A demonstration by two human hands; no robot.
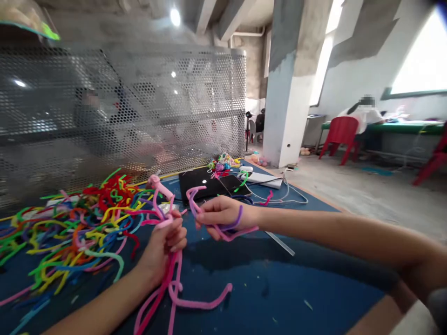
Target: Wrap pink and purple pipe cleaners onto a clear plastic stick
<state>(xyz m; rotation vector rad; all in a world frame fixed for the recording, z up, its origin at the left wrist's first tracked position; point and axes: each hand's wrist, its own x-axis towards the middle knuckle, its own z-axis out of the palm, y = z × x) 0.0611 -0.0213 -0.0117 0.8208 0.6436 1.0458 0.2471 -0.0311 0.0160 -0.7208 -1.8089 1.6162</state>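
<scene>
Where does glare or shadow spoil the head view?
Head view: the window at upper right is blown out white; the ceiling lamp glares; a dark shadow falls on the blue table below the right hand.

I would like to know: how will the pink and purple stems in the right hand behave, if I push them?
The pink and purple stems would probably bend and keep the new shape, since their ends hold curves beyond the right hand. They seem light, being so thin. Their fuzzy-looking surface suggests little slipping.
</scene>
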